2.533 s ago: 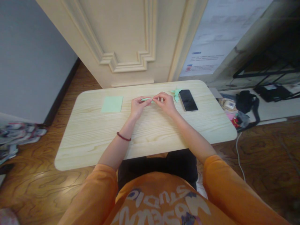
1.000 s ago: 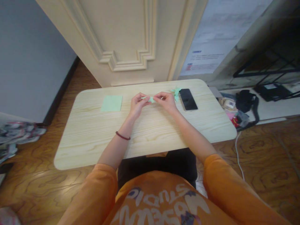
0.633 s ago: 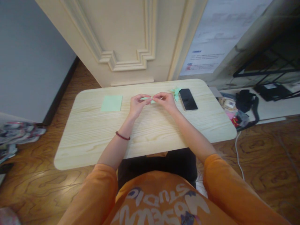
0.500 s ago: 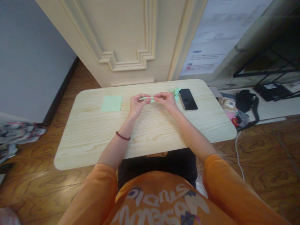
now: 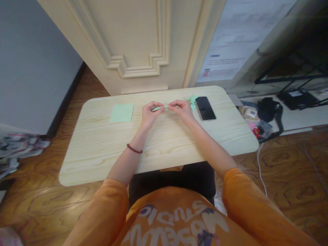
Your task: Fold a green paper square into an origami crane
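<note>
Between my two hands is a small piece of folded green paper (image 5: 166, 107), raised a little over the middle of the table. My left hand (image 5: 150, 112) pinches its left part between thumb and fingers. The right part is pinched by my right hand (image 5: 182, 111), with the fingertips of both hands close together. My fingers cover much of the paper, so its exact shape cannot be made out. A flat square stack of green paper (image 5: 121, 113) lies to the left of my left hand. Just beyond my right hand are folded green paper pieces (image 5: 192, 101), against a phone.
The dark-screened phone (image 5: 205, 108) lies on the wood-grain table (image 5: 164, 143) at the right. A panelled cream door or wall (image 5: 138, 41) rises at the table's back edge. A white cable (image 5: 260, 167) hangs to the right, near a shelf with clutter (image 5: 268, 112). Shoes (image 5: 23, 145) stand at far left.
Both hands stay in nearly the same place, still pinching the paper. The paper's visible part looks slightly narrower between the fingers.
</note>
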A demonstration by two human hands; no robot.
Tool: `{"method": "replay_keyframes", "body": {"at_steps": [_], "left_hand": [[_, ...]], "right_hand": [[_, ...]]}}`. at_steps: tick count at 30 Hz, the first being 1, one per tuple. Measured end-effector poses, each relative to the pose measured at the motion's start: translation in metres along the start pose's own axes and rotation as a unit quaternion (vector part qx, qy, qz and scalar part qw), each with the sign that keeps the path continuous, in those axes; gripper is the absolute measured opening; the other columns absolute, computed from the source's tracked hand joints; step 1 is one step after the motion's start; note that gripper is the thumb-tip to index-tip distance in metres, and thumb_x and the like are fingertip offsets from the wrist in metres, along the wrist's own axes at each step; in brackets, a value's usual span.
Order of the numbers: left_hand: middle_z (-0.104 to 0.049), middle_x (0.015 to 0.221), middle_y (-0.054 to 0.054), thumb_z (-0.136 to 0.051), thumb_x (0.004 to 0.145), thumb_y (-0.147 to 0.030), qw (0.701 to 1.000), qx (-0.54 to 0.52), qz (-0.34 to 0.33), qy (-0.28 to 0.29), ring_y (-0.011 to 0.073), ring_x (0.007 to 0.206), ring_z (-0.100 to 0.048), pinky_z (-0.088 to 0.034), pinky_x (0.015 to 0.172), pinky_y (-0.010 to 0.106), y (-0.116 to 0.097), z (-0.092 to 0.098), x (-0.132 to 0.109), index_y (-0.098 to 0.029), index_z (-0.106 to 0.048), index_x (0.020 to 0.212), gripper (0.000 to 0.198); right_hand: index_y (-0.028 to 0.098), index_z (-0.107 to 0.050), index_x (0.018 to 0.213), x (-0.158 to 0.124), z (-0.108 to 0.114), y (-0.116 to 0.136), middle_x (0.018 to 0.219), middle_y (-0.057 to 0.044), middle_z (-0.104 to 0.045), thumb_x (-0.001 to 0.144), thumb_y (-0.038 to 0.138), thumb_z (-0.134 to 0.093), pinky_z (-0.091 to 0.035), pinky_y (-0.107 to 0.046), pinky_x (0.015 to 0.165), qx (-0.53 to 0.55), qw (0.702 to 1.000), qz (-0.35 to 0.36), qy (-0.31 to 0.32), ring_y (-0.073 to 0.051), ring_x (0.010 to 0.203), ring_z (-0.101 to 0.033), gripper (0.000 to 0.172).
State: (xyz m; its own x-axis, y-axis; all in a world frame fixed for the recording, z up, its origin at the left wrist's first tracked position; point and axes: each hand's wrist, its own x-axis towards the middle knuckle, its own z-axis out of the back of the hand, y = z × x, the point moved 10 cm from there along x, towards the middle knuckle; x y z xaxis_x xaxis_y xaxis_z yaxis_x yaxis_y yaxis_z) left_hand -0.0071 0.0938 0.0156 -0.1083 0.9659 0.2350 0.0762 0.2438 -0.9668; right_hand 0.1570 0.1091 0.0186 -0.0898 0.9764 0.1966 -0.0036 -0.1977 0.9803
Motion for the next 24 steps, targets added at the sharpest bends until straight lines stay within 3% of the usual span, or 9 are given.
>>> {"method": "replay_keyframes", "body": {"at_steps": [6, 24], "left_hand": [[-0.071, 0.074, 0.003, -0.087, 0.055, -0.035, 1.0, 0.016, -0.015, 0.008, 0.016, 0.073, -0.065, -0.053, 0.07, 0.029, -0.0065, -0.0021, -0.0009, -0.018, -0.073, 0.07, 0.026], [-0.072, 0.072, 0.002, -0.087, 0.058, -0.038, 0.999, 0.02, -0.035, 0.009, 0.0153, 0.071, -0.065, -0.051, 0.071, 0.028, -0.0072, -0.0022, -0.0011, -0.02, -0.074, 0.069, 0.024]], "right_hand": [[0.019, -0.07, 0.067, -0.0017, -0.0007, 0.0028, 0.071, -0.001, -0.069, 0.054, 0.046, -0.083, -0.046, -0.029, 0.069, 0.006, 1.0, -0.007, 0.001, -0.016, 0.073, -0.061, 0.033], [0.019, -0.065, 0.064, -0.0003, 0.0002, 0.0057, 0.067, 0.0, -0.064, 0.052, 0.046, -0.083, -0.042, -0.028, 0.062, 0.014, 1.0, 0.002, -0.001, -0.013, 0.066, -0.055, 0.035]]}}
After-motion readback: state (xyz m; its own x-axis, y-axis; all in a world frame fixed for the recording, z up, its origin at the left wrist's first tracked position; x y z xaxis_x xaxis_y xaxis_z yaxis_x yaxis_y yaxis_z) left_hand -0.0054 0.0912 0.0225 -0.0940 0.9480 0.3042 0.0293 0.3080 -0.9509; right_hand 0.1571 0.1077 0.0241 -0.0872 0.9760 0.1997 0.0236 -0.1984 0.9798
